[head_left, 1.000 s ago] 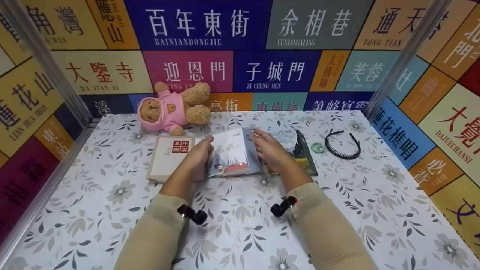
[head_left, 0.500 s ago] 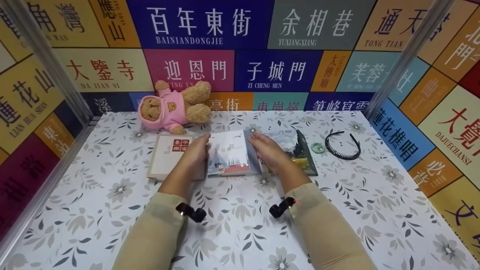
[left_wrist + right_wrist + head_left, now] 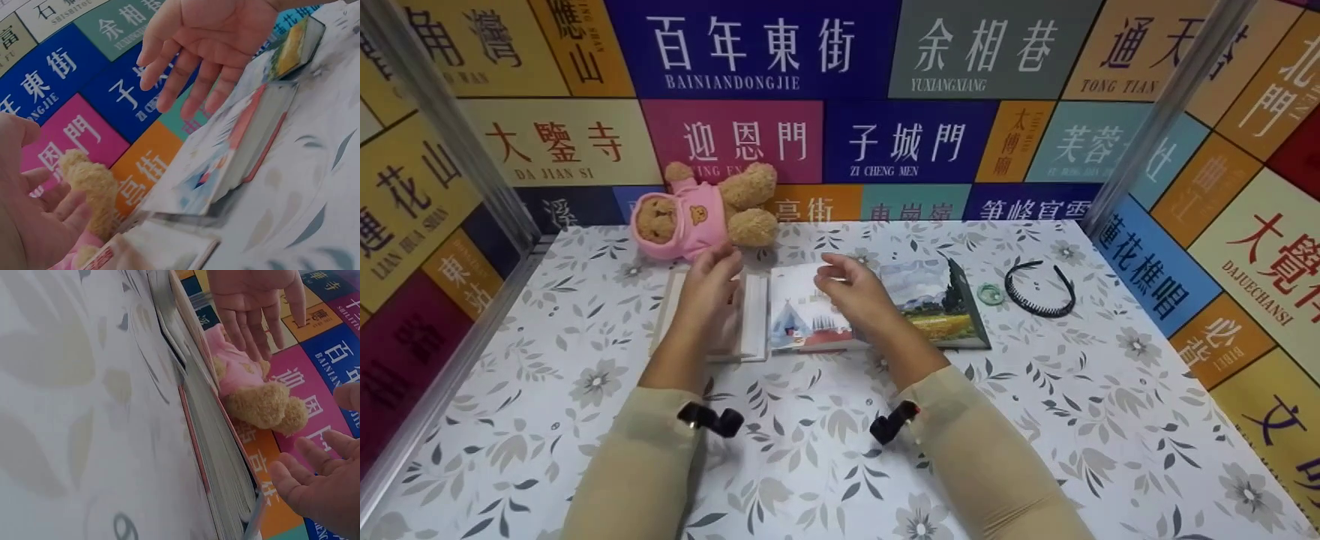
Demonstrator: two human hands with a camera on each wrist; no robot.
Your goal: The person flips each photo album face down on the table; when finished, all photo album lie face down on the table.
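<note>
the illustrated book [image 3: 802, 319] is laid flat on the tabletop [image 3: 825, 465] at the centre of the head frame, cover up, spine side toward the left. it is judged to be a stiff, fairly light paperback with a smooth, probably slippery cover; in the right wrist view its page block [image 3: 222, 455] is seen to be thick and closed. a hold is best taken at the long edges or at the spine, where cover and pages are kept together; a grip on the cover alone is expected to let it fan open.

the right hand [image 3: 855, 296] is held just above the book with fingers spread and relaxed; nothing is gripped. the left hand [image 3: 709, 289] is raised over the beige book [image 3: 754, 322] at centre left, fingers likewise loose and empty.

just to the right of the illustrated book a landscape-cover book [image 3: 941, 304] is laid, touching or nearly touching it. farther right a green ring [image 3: 991, 294] and a black headband [image 3: 1039, 292] are found. a teddy bear in pink [image 3: 701, 214] is laid at the upper left, against the wall of coloured signs [image 3: 840, 97].
</note>
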